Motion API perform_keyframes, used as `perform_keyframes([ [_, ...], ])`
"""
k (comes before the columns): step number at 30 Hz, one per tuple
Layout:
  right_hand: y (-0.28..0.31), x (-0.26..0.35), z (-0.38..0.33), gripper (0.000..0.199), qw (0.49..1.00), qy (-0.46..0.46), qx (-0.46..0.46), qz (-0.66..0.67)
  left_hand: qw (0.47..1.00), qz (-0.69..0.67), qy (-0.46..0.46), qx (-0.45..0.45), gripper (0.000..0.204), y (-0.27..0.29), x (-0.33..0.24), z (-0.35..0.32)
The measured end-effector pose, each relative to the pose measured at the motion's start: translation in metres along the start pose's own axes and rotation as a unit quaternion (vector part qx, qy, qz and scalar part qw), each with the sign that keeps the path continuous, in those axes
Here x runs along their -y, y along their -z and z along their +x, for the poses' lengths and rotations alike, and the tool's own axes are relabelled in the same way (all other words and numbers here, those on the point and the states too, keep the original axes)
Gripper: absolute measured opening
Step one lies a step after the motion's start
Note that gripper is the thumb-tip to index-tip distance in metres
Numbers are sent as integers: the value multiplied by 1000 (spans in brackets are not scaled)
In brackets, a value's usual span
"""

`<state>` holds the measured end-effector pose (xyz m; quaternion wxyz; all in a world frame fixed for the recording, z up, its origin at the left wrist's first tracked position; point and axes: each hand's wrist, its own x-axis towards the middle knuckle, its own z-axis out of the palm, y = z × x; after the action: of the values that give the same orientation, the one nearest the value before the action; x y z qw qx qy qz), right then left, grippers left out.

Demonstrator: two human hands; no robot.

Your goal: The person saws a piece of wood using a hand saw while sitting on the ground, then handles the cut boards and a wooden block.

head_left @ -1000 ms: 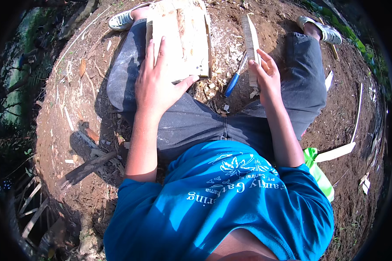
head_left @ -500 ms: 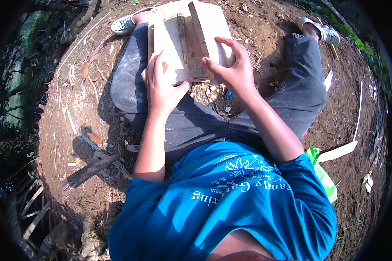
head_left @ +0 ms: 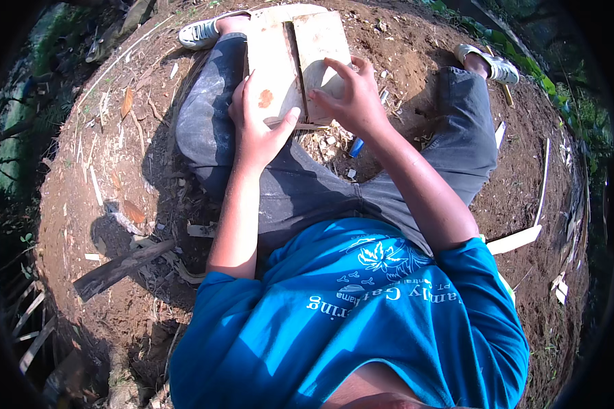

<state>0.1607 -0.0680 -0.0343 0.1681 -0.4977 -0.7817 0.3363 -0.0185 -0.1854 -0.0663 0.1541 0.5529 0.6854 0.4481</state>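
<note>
Your left hand (head_left: 260, 129) lies flat, fingers extended, on the near end of the left wooden board (head_left: 273, 68), which rests along your left thigh. Your right hand (head_left: 351, 102) presses spread fingers on the right wooden board (head_left: 324, 41), just beside the first; neither hand is closed around anything. A blue-handled tool (head_left: 356, 146) lies on the dirt (head_left: 116, 170) between your legs, near wood chips (head_left: 327, 143).

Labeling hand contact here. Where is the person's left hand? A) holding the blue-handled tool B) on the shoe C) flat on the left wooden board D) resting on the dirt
C: the left hand lies palm-down on the left wooden board; the blue-handled tool lies untouched on the ground.
</note>
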Motion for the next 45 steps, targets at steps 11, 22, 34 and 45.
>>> perform_keyframes([
  [11, 8, 0, 20, 92, 994, 2, 106, -7, 994, 17, 62, -93, 75, -12, 18, 0],
  [22, -8, -44, 31, 87, 988, -60, 82, 120, 924, -273, 269, -4, 48, 30, 5, 38],
  [34, -9, -54, 28, 42, 927, -138, 67, 341, 991, -43, 113, -59, 31, 26, -36, 45],
  [45, -6, -45, 4, 36, 946, -106, -2, 307, 983, 179, 51, -1, 53, -4, -39, 28],
])
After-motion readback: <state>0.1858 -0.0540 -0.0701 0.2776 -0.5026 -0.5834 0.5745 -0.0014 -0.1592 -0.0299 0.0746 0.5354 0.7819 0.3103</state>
